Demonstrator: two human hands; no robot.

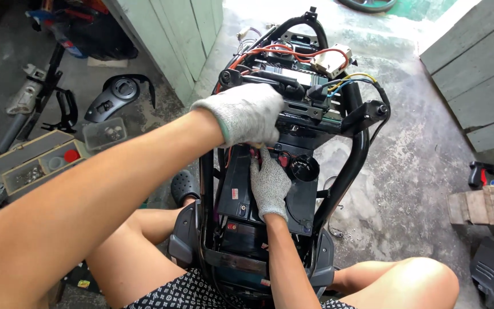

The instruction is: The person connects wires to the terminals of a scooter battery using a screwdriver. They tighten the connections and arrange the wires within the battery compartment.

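Gloved hands inside cramped scooter frame

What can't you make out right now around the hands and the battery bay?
- Head view: the left hand covers the spot where its fingertips meet the right hand; whether either holds anything cannot be told.
- The right hand hides part of the black battery box top.
- The frame tube and wires hide the connectors behind them.
- Contents of the clear box: too small.
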